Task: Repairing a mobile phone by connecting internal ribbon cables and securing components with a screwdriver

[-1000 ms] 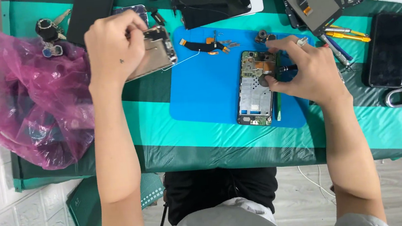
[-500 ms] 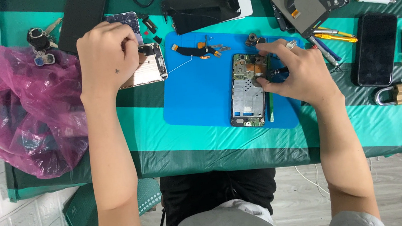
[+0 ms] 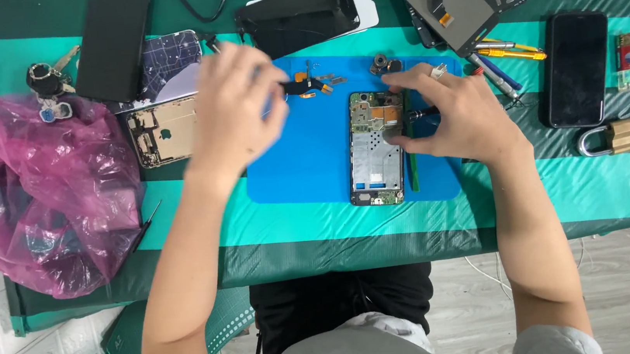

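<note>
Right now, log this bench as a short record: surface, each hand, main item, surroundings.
surface: blue mat on a green striped cloth
main item: opened phone frame, circuit board exposed, lying on the mat
right hand: on the frame's upper right edge, fingers around a small dark tool
left hand: blurred above the mat's left edge; grip unclear
surroundings: pink plastic bag at left; padlock and black phone at right

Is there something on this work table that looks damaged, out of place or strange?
Yes. The phone on the blue mat lies open, its circuit board bare, under the right hand. Loose small parts lie on the mat's far edge near the blurred left hand. A padlock and a lighter sit among the phone parts, which seems odd.
</note>
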